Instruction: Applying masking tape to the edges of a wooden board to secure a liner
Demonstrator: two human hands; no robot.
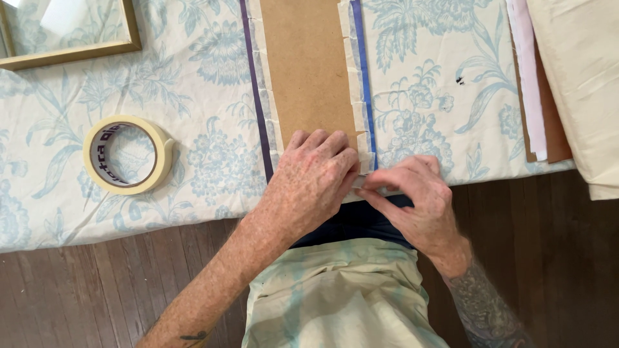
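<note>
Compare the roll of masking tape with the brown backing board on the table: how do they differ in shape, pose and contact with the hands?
The roll of masking tape is a cream ring; the backing board is a flat brown rectangle. The roll lies apart, untouched; the board is pressed by the left hand, with the right hand at its taped corner. The board's edges carry tape strips; the roll is whole. Both rest on the floral cloth.

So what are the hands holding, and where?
The left hand presses flat on the brown board at its near end. The right hand pinches a tape strip at the board's near right corner.
</note>
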